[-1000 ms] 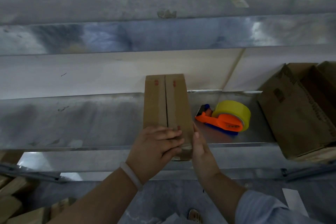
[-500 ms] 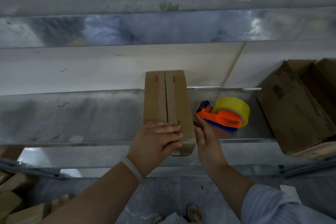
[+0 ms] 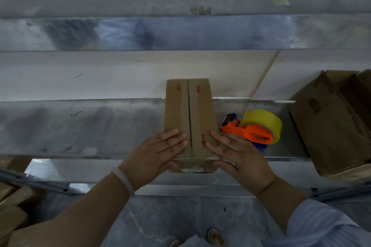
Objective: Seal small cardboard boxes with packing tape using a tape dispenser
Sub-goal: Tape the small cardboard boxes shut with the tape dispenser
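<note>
Cardboard flaps of the small box (image 3: 176,110) are held closed on the metal bench (image 3: 80,126); left hand (image 3: 156,156) and right hand (image 3: 239,156) are laid flat, fingers straight, either side of the seam (image 3: 189,110), presumably to steady it for taping; the tape dispenser (image 3: 257,130) is set down just beside, ungripped.

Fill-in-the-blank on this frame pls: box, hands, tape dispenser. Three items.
1. The tape dispenser lies to the person's ____ of the box.
2. Its tape roll is ____.
3. The left hand and right hand rest on the box; ____ holds the dispenser.
Missing: right; yellow; neither.
</note>
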Available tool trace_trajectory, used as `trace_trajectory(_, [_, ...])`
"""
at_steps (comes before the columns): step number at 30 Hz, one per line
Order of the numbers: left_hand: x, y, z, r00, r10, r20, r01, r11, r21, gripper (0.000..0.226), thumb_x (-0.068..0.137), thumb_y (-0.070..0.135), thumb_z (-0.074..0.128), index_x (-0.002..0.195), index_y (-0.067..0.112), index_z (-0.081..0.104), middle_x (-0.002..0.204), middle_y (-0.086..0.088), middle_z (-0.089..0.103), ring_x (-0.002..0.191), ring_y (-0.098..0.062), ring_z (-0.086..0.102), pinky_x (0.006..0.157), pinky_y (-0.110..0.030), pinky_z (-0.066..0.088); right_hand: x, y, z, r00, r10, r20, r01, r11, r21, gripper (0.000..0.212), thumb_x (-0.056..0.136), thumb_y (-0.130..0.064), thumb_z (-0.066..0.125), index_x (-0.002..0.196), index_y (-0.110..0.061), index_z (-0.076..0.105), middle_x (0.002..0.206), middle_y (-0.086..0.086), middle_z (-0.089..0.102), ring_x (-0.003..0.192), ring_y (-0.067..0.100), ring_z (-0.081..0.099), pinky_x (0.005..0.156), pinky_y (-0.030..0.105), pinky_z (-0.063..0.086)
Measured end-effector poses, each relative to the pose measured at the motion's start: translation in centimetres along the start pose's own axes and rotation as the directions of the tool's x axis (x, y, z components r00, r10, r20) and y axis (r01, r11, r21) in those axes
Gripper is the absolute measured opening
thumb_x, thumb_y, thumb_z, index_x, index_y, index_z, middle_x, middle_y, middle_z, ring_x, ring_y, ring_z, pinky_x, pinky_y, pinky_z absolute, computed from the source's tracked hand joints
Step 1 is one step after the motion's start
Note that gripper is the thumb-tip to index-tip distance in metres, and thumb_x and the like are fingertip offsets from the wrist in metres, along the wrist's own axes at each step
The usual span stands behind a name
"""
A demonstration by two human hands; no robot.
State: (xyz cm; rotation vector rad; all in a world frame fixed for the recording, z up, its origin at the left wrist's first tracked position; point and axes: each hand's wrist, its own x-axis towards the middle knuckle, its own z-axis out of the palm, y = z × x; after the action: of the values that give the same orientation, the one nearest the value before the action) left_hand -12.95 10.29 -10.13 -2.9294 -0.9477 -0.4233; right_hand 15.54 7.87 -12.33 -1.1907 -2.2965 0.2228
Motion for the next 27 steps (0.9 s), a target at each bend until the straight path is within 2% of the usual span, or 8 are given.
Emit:
trace_trajectory(4, [-0.3, 0.0, -0.1, 0.999, -0.018, 0.038, 0.019, 0.999, -0.035, 0.052, 0.097, 0.033, 0.036, 0.143, 0.008, 0.039, 0.149, -0.006, 0.038, 0.14, -0.028, 0.031, 0.109, -0.048, 0.037, -0.3, -0.9, 0.1, 0.999, 0.042, 0.013, -0.043, 0.996, 0.082, 0.046, 0.094, -0.031, 0.052, 0.138, -0.021, 0.048, 0.151, 0.0, 0.039, 0.136, 0.02, 0.041, 0.108, 0.042, 0.04])
trace_trajectory(7, [-1.2, 2.1, 0.5, 0.943, -0.325, -0.074, 0.285, 0.902, -0.325, 0.058, 0.1, 0.042, 0.032, 0.15, 0.014, 0.021, 0.157, 0.001, 0.021, 0.146, -0.012, 0.015, 0.117, -0.031, 0.023, -1.3, -2.7, 0.9, 0.956, 0.284, 0.079, -0.29, 0.858, 0.424, 0.051, 0.097, -0.04, 0.042, 0.146, -0.036, 0.029, 0.157, -0.02, 0.021, 0.144, 0.001, 0.02, 0.117, 0.023, 0.022])
trace_trajectory(10, [0.3, 5.7, 1.3, 0.543, -0.839, 0.002, 0.504, 0.325, -0.8, 0.081, 0.086, 0.063, 0.05, 0.151, 0.029, 0.014, 0.154, 0.012, 0.022, 0.139, 0.003, 0.021, 0.111, -0.017, 0.024, 0.1, -5.1, 2.3, 0.802, 0.595, 0.044, -0.41, 0.497, 0.764, 0.063, 0.088, -0.05, 0.056, 0.145, -0.042, 0.031, 0.148, -0.02, 0.04, 0.136, 0.0, 0.035, 0.11, 0.028, 0.036])
trace_trajectory(11, [1.4, 6.5, 1.6, 0.431, -0.893, 0.129, 0.485, 0.109, -0.868, 0.094, 0.076, 0.064, 0.062, 0.151, 0.032, 0.015, 0.152, 0.011, 0.029, 0.136, 0.0, 0.029, 0.11, -0.021, 0.03, 1.0, -5.7, 2.7, 0.764, 0.644, 0.054, -0.418, 0.43, 0.8, 0.062, 0.085, -0.049, 0.062, 0.142, -0.042, 0.037, 0.139, -0.02, 0.051, 0.128, -0.002, 0.046, 0.103, 0.023, 0.043])
trace_trajectory(13, [2.8, 7.3, 2.4, 0.317, -0.915, 0.248, 0.478, -0.072, -0.876, 0.102, 0.067, 0.056, 0.076, 0.149, 0.028, 0.023, 0.137, 0.012, 0.05, 0.122, -0.005, 0.051, 0.099, -0.024, 0.046, 2.3, -6.6, 3.5, 0.721, 0.692, 0.045, -0.462, 0.431, 0.775, 0.052, 0.081, -0.043, 0.073, 0.127, -0.045, 0.05, 0.114, -0.025, 0.065, 0.106, -0.006, 0.06, 0.082, 0.009, 0.049])
trace_trajectory(17, [3.2, 7.2, 3.6, 0.277, -0.948, 0.154, 0.469, -0.007, -0.883, 0.044, 0.083, 0.035, 0.071, 0.123, 0.026, 0.055, 0.098, 0.016, 0.07, 0.085, 0.006, 0.065, 0.063, -0.005, 0.047, 2.6, -6.9, 4.1, 0.67, 0.742, 0.028, -0.529, 0.451, 0.718, 0.04, 0.085, -0.044, 0.066, 0.123, -0.044, 0.052, 0.105, -0.025, 0.067, 0.096, -0.007, 0.063, 0.079, 0.015, 0.052])
trace_trajectory(22, [3.4, 7.3, 3.6, 0.245, -0.965, 0.09, 0.467, 0.036, -0.884, 0.023, 0.095, 0.034, 0.052, 0.115, 0.025, 0.058, 0.093, 0.016, 0.067, 0.084, 0.008, 0.063, 0.062, -0.004, 0.046, 2.6, -6.9, 4.4, 0.607, 0.794, 0.02, -0.605, 0.446, 0.66, 0.043, 0.095, -0.046, 0.045, 0.138, -0.04, 0.044, 0.113, -0.02, 0.065, 0.104, -0.001, 0.06, 0.09, 0.025, 0.051])
trace_trajectory(27, [3.2, 7.4, 3.4, 0.269, -0.944, 0.193, 0.346, -0.092, -0.934, 0.048, 0.093, 0.047, 0.044, 0.131, 0.02, 0.055, 0.107, 0.01, 0.07, 0.095, 0.003, 0.065, 0.077, -0.012, 0.053, 2.5, -6.6, 4.3, 0.587, 0.809, 0.026, -0.599, 0.412, 0.687, 0.044, 0.1, -0.042, 0.034, 0.141, -0.032, 0.044, 0.127, -0.011, 0.061, 0.114, 0.003, 0.056, 0.092, 0.015, 0.045])
